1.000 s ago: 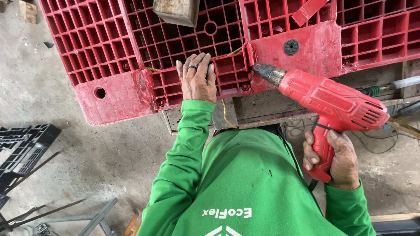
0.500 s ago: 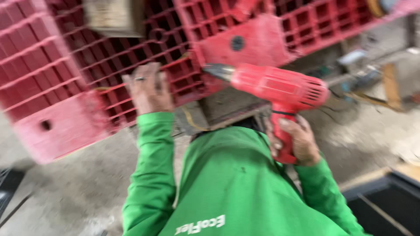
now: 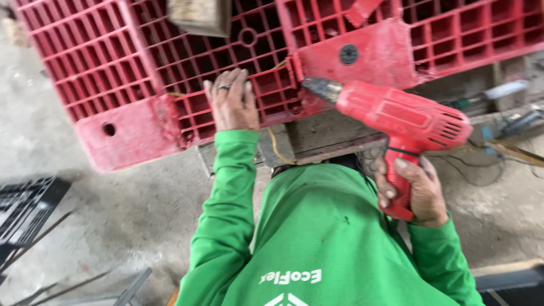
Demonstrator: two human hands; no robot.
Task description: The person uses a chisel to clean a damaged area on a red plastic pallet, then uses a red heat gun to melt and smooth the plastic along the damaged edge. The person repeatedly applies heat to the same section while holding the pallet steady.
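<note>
My left hand, a ring on one finger, lies flat with fingers spread on the gridded face of a big red plastic pallet, near its lower edge. My right hand grips the handle of a red electric drill. The drill's dark chuck points left at the pallet's solid red corner block, just below a black round bolt head. Both arms wear green long sleeves. A thin yellow wire hangs under the pallet edge beside my left wrist.
The pallet rests on a grey metal stand over a dusty concrete floor. A black plastic crate and thin metal rods lie at the lower left. Tools and cables are scattered at the right. A wooden block sits on top of the pallet.
The view swung and steadied again. My left hand has stayed flat on the pallet and the drill remains in my right hand, pointing at the same red corner block.
</note>
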